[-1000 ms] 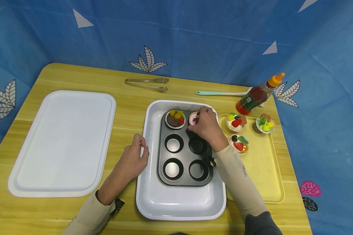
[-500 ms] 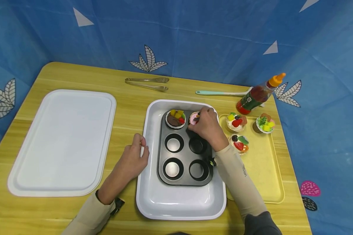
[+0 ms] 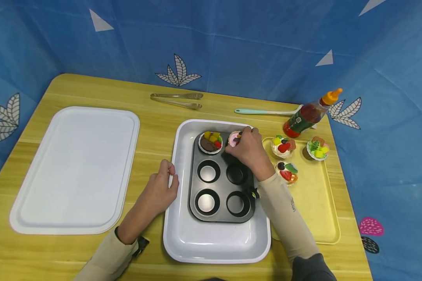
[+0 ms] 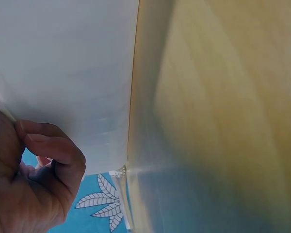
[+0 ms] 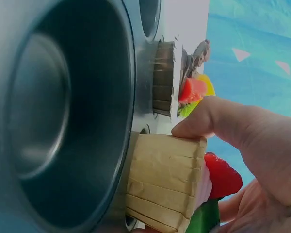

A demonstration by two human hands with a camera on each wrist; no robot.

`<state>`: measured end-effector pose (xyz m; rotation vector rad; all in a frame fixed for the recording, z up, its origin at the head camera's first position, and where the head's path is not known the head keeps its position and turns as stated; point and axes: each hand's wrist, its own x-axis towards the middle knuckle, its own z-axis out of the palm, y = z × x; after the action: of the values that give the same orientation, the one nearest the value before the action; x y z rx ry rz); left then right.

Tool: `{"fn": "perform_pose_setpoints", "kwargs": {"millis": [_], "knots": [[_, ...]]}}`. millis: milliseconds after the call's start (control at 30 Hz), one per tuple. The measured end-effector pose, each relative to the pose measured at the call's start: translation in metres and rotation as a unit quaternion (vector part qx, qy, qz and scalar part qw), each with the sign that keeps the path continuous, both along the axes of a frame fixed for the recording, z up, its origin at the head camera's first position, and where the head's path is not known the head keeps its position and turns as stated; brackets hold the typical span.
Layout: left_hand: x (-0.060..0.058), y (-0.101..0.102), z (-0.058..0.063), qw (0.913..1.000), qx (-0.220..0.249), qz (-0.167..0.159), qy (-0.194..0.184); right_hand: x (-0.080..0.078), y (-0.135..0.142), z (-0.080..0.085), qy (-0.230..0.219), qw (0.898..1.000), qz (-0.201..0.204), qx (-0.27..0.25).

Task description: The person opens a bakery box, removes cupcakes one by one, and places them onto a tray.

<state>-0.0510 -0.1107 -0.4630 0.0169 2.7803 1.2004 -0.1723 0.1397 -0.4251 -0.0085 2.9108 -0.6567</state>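
My right hand (image 3: 249, 150) pinches a pink-topped cupcake (image 3: 233, 139) at the back right cup of a dark muffin tin (image 3: 222, 185). In the right wrist view, the cupcake's tan paper wrapper (image 5: 162, 177) stands at a cup's rim, thumb against its side; how deep it sits is hidden. A chocolate cupcake (image 3: 209, 145) with yellow and red fruit fills the back left cup. The tin lies inside a deep white tray (image 3: 214, 246). At that tray's left side, my left hand (image 3: 159, 191) has curled fingers, and the left wrist view shows them pinching the rim.
On the right, a yellow tray (image 3: 313, 207) bears several decorated cupcakes (image 3: 282, 147). Behind it stand a red sauce bottle (image 3: 304, 117) and a pale green-handled utensil (image 3: 256, 111). Metal tongs (image 3: 177, 100) lie at the back. A flat white tray (image 3: 75, 168) occupies the left.
The right hand and the pink cupcake have shifted very slightly toward the back right. The left hand, muffin tin and trays look the same.
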Motion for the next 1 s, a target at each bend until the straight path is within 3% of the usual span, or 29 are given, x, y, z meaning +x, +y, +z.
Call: {"fn": "perform_pose_setpoints", "kwargs": {"millis": [300, 1000], "knots": [[0.000, 0.000, -0.001, 1.0000, -0.001, -0.001, 0.003, 0.004, 0.001, 0.005, 0.004, 1.000, -0.007, 0.000], [0.000, -0.001, 0.000, 1.0000, -0.007, -0.003, -0.003, 0.021, 0.012, 0.036, 0.005, 0.999, -0.019, -0.043]]}}
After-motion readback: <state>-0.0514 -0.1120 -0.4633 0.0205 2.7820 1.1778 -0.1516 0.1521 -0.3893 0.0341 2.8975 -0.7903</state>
